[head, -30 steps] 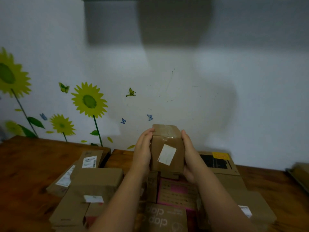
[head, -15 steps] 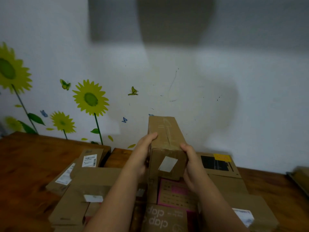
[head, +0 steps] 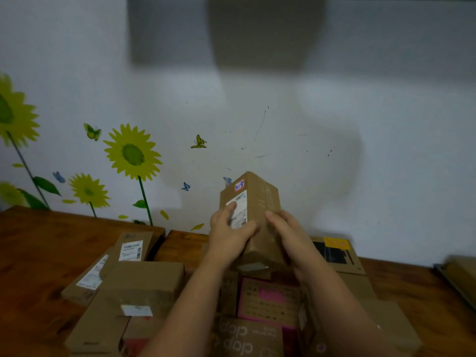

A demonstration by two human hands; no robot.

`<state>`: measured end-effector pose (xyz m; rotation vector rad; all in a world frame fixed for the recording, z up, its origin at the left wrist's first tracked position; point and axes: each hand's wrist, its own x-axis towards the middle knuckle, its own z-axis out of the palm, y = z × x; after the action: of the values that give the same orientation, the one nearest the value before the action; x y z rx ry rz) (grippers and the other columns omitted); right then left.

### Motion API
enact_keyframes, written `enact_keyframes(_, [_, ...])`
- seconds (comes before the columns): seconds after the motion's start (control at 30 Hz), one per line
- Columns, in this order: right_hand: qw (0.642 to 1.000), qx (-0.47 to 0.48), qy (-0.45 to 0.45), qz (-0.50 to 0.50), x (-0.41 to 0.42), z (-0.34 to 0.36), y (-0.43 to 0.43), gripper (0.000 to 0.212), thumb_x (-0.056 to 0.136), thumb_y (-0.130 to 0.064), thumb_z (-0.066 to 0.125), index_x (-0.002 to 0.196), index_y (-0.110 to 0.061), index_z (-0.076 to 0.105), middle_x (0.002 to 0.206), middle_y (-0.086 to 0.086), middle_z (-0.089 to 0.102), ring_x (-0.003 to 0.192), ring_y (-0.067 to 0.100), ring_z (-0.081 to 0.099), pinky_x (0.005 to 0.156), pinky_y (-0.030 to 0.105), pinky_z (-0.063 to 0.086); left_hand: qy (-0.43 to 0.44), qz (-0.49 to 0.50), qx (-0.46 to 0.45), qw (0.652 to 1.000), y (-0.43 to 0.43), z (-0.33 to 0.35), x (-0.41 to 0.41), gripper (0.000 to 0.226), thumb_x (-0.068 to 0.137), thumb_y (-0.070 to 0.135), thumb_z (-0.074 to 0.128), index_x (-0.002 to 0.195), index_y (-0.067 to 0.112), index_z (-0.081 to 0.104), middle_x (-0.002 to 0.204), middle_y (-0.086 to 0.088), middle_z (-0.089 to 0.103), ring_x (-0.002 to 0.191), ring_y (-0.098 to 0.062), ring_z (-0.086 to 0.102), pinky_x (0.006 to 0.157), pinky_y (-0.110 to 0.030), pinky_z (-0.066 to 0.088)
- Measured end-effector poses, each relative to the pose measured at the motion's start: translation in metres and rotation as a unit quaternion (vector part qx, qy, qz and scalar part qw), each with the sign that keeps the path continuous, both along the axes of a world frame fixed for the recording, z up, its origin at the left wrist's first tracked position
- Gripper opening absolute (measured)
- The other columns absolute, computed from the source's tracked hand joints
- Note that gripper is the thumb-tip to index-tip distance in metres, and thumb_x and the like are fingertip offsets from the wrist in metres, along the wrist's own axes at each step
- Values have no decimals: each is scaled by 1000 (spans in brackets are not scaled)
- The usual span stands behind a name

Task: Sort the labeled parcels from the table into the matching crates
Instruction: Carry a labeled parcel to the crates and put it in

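Observation:
Both hands hold a small brown cardboard parcel (head: 260, 202) lifted above the pile, its long side pointing away from me. My left hand (head: 229, 233) grips its left face, thumb lying over a white shipping label; a small red-bordered sticker with blue writing sits above that label. My right hand (head: 291, 238) grips the right face. A second pale label shows on the parcel's near end. Below, several labeled cardboard parcels (head: 144, 279) lie heaped on the wooden table (head: 38, 248).
A pink-printed box (head: 268, 297) and a "clap" box (head: 244, 338) lie directly under my arms. A flat box with a yellow tag (head: 334, 251) rests at the back right. A container's edge (head: 458, 276) shows at far right. The wall with sunflower stickers stands close behind.
The parcel has been rotated in my hands: the end with the plain label tipped down toward me, and the face with the shipping label and red-bordered sticker came into view.

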<state>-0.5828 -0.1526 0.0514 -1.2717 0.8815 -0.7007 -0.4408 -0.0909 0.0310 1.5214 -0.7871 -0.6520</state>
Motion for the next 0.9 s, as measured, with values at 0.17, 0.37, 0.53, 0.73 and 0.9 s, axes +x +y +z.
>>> enact_keyframes(0.17, [999, -29, 38, 16, 4, 7, -2, 80, 80, -51, 84, 145, -36, 41, 118, -8, 67, 102, 17, 71, 83, 35, 63, -113, -2, 8, 994, -3, 0, -10, 103, 57, 69, 66, 151, 35, 42, 153, 15, 27, 139, -24, 42, 111, -49, 45])
enact_keyframes(0.37, [999, -11, 39, -5, 7, 4, -5, 85, 77, -39, 88, 145, -35, 37, 121, -1, 70, 102, 22, 73, 81, 40, 64, -212, -28, 44, 976, 0, 8, -13, 107, 57, 71, 58, 156, 34, 36, 160, 13, 22, 144, -22, 30, 114, -50, 41])
enact_keyframes(0.53, [998, -7, 26, -55, 9, -5, -9, 78, 81, -26, 86, 143, -30, 39, 117, 3, 71, 98, 24, 75, 73, 39, 65, -193, -78, 38, 977, 1, 4, -8, 108, 55, 70, 71, 153, 42, 35, 156, 27, 18, 147, -19, 28, 115, -49, 41])
enact_keyframes(0.73, [992, 13, -53, -117, 5, -3, -17, 84, 85, -28, 83, 151, -33, 32, 120, 2, 69, 99, 25, 73, 66, 40, 63, -81, -60, -31, 994, 3, 3, 2, 99, 73, 53, 84, 155, 39, 31, 148, 12, 40, 130, -11, 51, 96, -29, 56])
enact_keyframes(0.9, [983, 30, -111, -143, 7, -1, -15, 87, 86, -34, 81, 154, -38, 26, 121, 0, 70, 100, 23, 74, 78, 48, 64, 217, -30, -39, 975, -1, 2, -10, 75, 86, 41, 78, 150, 31, 40, 131, 4, 68, 110, -15, 68, 72, -28, 56])
